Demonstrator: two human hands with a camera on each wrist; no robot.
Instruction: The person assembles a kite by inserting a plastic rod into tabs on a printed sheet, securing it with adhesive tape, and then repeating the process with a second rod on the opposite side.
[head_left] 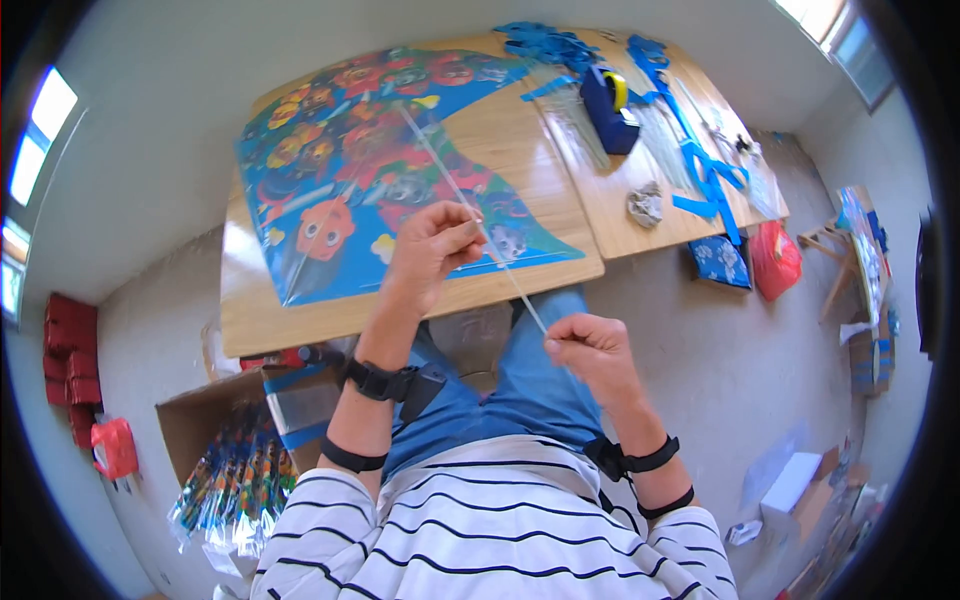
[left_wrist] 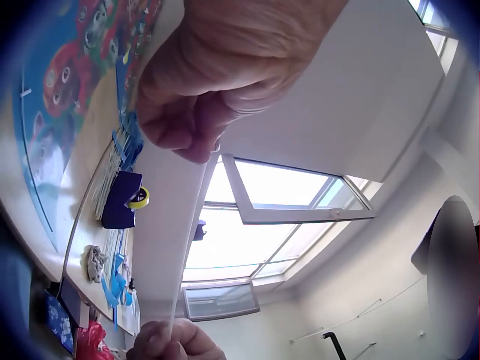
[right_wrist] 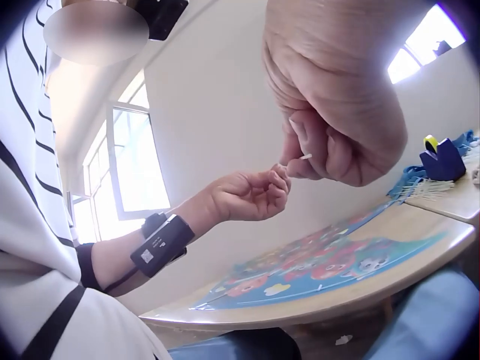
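Observation:
A thin, whitish rod point(head_left: 448, 175) slants in front of me, over the table's near edge. My left hand point(head_left: 435, 250) pinches it partway along between thumb and fingers, and its far end runs on over the printed sheet. Lower right, my right hand point(head_left: 595, 355) pinches the near end; in the right wrist view a short tip of the rod point(right_wrist: 305, 157) pokes out of those fingers. Beneath the left hand lies a glossy blue sheet point(head_left: 330, 280) printed with cartoon animal faces, spread across the wooden table point(head_left: 500, 130). Another thin white stick point(head_left: 535, 259) lies along the sheet's near edge.
On the table's right part stand a dark blue tape dispenser point(head_left: 608, 115) with yellow core, blue ribbons point(head_left: 712, 170), bundled sticks point(head_left: 655, 135) and a crumpled grey lump point(head_left: 645, 204). A cardboard box point(head_left: 190, 420) of colourful packets sits lower left; a red bag point(head_left: 775, 260) hangs right.

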